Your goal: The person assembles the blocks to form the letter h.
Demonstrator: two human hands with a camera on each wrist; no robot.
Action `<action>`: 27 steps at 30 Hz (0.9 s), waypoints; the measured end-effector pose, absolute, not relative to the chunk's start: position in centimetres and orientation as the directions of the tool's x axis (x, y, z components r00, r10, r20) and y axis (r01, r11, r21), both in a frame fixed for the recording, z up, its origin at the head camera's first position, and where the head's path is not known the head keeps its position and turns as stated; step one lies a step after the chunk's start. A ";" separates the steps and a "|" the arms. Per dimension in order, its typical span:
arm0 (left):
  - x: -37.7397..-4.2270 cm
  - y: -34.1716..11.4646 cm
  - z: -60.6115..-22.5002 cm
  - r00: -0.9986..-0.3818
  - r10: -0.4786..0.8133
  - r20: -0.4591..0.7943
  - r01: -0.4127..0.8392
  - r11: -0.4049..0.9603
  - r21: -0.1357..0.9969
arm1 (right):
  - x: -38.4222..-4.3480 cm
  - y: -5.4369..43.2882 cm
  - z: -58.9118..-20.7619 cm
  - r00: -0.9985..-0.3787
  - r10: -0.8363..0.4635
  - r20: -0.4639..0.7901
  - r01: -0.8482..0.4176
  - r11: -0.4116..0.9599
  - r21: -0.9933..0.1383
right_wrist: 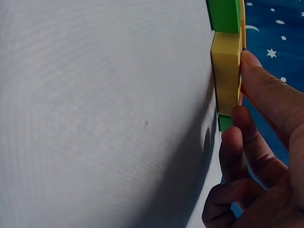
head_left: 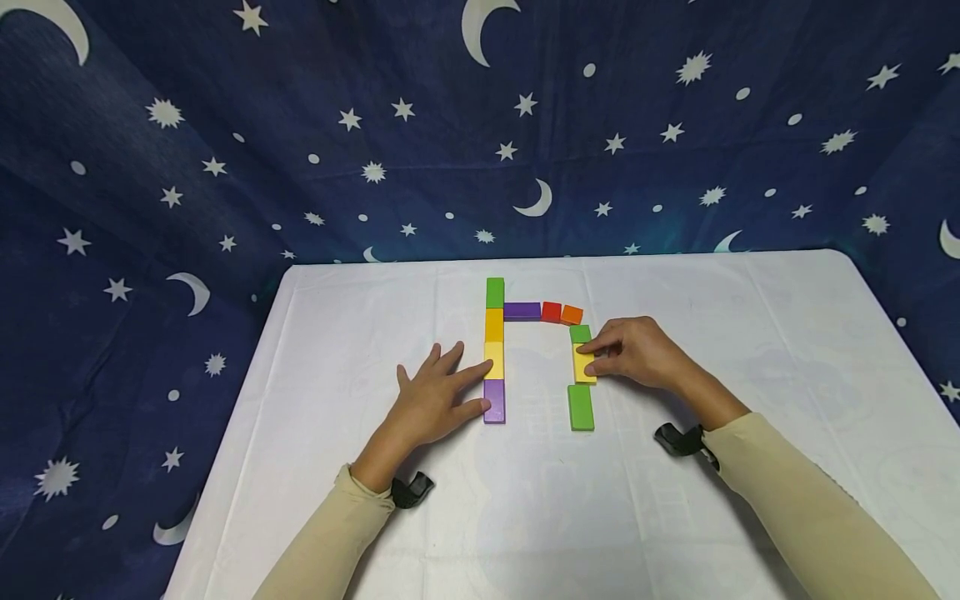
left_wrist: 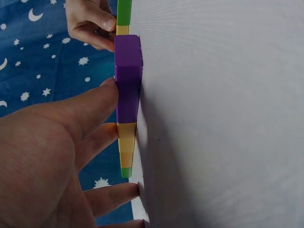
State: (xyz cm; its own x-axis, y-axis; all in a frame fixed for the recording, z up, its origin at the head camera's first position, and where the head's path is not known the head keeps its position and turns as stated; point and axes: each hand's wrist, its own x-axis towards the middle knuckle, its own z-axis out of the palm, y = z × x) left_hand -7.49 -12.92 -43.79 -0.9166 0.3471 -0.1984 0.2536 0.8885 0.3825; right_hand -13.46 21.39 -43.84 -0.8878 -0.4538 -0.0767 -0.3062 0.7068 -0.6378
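Observation:
A straight column of blocks lies on the left: a green block (head_left: 495, 292), two yellow blocks (head_left: 494, 325) and a purple block (head_left: 494, 402) nearest me. With fingers spread, my left hand (head_left: 431, 404) touches this column, the thumb at the purple block's side and the index finger at the nearer yellow block. On the right, my right hand (head_left: 637, 354) holds a yellow block (right_wrist: 225, 73) with thumb and index finger, its other fingers curled. That block lies between a small green block (head_left: 580, 333) and a larger green block (head_left: 581, 407), a slight gap before the larger one.
A long purple block (head_left: 522, 312), a red block (head_left: 551, 312) and a tilted orange block (head_left: 572, 315) run between the columns at the far end. All lie on a white-covered table (head_left: 337, 333). A dark blue star-patterned cloth (head_left: 435, 133) hangs behind.

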 end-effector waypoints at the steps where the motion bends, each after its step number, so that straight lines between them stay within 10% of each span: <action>1: -7.5 -12.9 -43.8 -0.917 0.347 -0.197 0.254 0.888 0.383 | -13.5 21.4 -43.8 -0.888 -0.454 -0.076 -0.307 0.707 -0.637; 27: -7.5 -13.0 -43.8 -0.916 0.358 -0.181 0.268 0.882 0.387 | -13.3 21.6 -43.7 -0.889 -0.454 -0.055 -0.321 0.706 -0.631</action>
State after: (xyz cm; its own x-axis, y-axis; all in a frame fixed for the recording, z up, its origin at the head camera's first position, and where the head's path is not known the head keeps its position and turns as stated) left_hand -7.49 -13.01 -43.83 -0.9160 0.3578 -0.1813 0.2681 0.8823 0.3868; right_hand -13.33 21.64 -43.71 -0.8892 -0.4541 -0.0554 -0.3212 0.7061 -0.6311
